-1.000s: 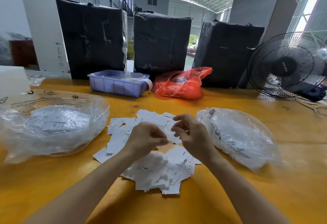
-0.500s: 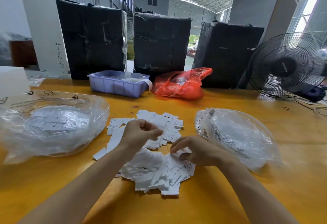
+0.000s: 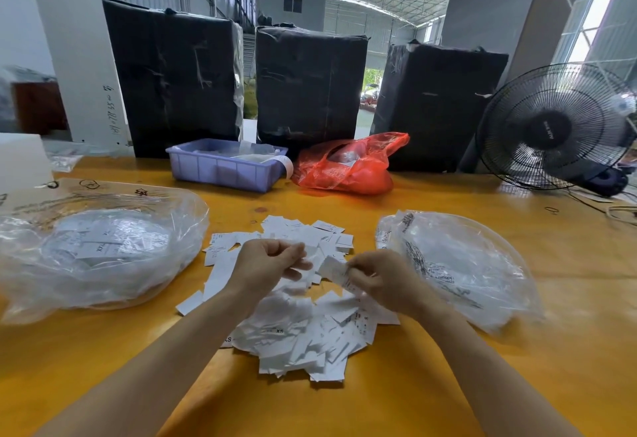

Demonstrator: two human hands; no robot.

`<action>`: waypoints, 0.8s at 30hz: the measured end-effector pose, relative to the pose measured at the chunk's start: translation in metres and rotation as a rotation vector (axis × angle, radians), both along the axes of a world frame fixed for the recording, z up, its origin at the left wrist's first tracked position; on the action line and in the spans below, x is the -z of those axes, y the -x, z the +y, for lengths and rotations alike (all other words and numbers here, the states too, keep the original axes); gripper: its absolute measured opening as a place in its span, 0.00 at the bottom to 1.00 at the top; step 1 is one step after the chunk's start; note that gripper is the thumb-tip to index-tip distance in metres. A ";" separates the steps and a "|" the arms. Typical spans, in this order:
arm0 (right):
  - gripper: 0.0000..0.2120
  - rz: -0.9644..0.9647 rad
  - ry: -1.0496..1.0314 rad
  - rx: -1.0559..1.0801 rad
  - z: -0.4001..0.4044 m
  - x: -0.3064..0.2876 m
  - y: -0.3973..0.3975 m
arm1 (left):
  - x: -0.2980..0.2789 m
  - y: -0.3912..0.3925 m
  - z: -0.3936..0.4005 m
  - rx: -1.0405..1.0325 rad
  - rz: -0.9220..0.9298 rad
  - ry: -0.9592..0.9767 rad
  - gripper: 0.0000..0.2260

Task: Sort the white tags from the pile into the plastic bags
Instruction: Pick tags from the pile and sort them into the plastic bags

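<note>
Tags, small white paper slips, lie heaped at the near middle of your yellow wooden table. Your right hand pinches one tag; your left hand pinches others. You seem mid-sort: read the size, then choose the left clear plastic bag or the right one.

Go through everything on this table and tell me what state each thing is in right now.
Left hand: curled, pinching tags.
Right hand: pinching one white tag above the pile.
Pile of tags: loose, unsorted.
Left plastic bag: holds tags.
Right plastic bag: holds tags.
Red bag: crumpled, partly open.
Purple bin: open-topped, holds things.
Fan: cannot tell if running.
</note>
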State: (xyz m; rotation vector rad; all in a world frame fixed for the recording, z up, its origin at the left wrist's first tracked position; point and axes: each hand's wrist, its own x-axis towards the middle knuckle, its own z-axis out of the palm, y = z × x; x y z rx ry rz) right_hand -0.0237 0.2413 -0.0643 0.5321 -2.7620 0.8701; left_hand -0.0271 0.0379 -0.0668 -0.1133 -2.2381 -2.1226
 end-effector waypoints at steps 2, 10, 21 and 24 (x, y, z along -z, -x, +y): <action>0.09 -0.190 0.322 0.025 0.003 -0.001 0.001 | 0.000 0.001 0.000 0.004 -0.022 0.010 0.06; 0.12 -0.492 0.825 -0.098 -0.001 -0.006 -0.003 | -0.002 -0.001 0.000 0.072 -0.060 -0.018 0.03; 0.05 -0.582 0.873 -0.094 -0.005 -0.012 -0.007 | -0.005 -0.003 0.004 0.090 -0.079 0.008 0.03; 0.04 -0.575 0.834 -0.103 -0.009 -0.012 -0.008 | -0.006 -0.005 0.006 0.102 -0.068 -0.016 0.03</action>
